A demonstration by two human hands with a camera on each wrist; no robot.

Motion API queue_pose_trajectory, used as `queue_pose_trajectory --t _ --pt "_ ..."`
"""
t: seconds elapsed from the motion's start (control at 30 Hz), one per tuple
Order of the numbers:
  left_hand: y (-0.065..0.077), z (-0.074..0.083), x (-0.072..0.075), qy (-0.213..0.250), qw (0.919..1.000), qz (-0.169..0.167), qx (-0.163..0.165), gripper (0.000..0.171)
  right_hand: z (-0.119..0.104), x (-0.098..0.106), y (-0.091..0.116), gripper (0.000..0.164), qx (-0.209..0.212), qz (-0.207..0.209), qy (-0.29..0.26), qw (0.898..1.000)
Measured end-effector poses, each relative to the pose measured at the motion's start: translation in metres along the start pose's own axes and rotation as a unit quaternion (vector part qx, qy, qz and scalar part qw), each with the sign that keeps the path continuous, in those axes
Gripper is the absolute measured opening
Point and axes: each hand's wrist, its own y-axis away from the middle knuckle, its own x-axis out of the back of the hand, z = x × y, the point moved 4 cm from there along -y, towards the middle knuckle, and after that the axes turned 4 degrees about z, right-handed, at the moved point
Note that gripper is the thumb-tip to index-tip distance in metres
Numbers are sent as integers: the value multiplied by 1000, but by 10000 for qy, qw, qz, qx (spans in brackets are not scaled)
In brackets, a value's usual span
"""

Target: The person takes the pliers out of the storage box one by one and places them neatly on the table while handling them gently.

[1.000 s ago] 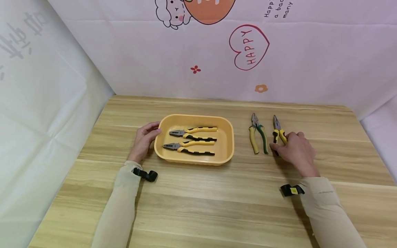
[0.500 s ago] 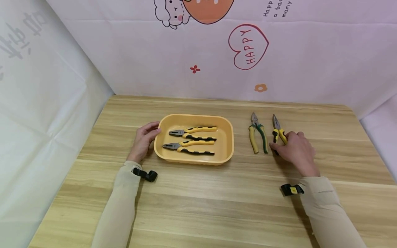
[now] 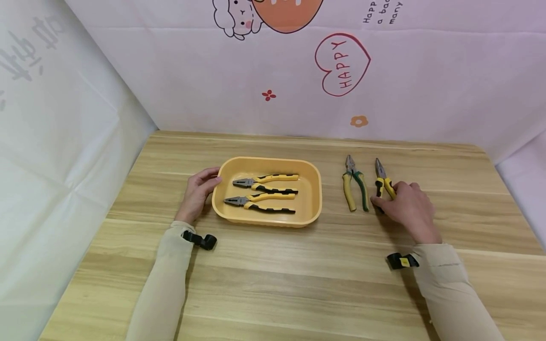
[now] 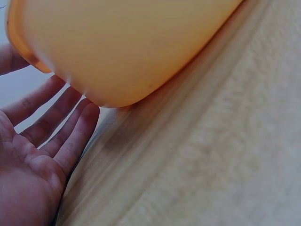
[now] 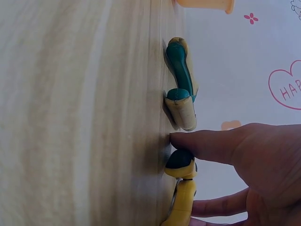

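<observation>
A yellow plastic tray point(image 3: 267, 221) holds two pairs of yellow-and-black combination pliers, the upper pliers point(image 3: 276, 178) and the lower pliers point(image 3: 273, 195), noses to the left. My left hand point(image 3: 199, 192) grips the tray's left end, thumb over the rim. In the left wrist view, its fingers point(image 4: 77, 134) reach the outer wall. My right hand point(image 3: 409, 207) straddles the handles of yellow-and-black pliers point(image 3: 381, 173) with a tapering nose, lying at the right. In the right wrist view, the thumb point(image 5: 207, 143) is on one side of the handles and fingers are on the other.
Pliers with yellow and green handles point(image 3: 351, 182) lie between the tray and my right hand. A wooden table point(image 3: 273, 284) carries everything. White printed cloth point(image 3: 204, 85) hangs behind its back edge and along the left.
</observation>
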Motion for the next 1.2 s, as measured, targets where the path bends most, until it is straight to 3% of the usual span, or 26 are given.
queue_pose_trajectory --t 0.47,0.7,0.83,1.2 --pt "0 -1 1 -123 9999 6 -26 40 -1 1 1 76 59 -73 59 9999" --pt "0 0 0 -116 9999 -11 -45 40 -2 4 3 91 2 -21 -16 10000" --pt "0 0 0 -90 9999 -8 -43 40 -3 7 4 93 83 164 7 9998" --pt "0 0 0 -90 9999 39 -21 40 -11 17 10 79 372 754 -178 9963"
